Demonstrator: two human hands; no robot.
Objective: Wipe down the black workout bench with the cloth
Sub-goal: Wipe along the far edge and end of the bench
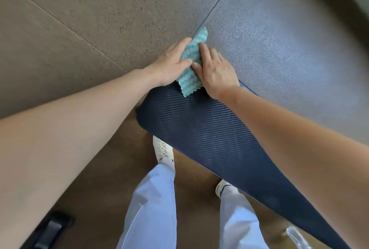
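Note:
The black workout bench [209,134] has a ribbed pad that runs from the lower right up to the middle of the view. At its far end lies a teal and white striped cloth [191,56], partly hanging past the pad's edge. My left hand [171,64] presses on the cloth's left side with its fingers flat. My right hand [215,70] presses on the cloth's right side, fingers spread over it. Both hands hold the cloth against the bench end.
Speckled rubber floor tiles [99,18] with seams lie all around the bench. My legs in light trousers [153,204] and white shoes [162,148] stand beside the bench's left edge. A dark object [52,228] lies on the floor at the lower left.

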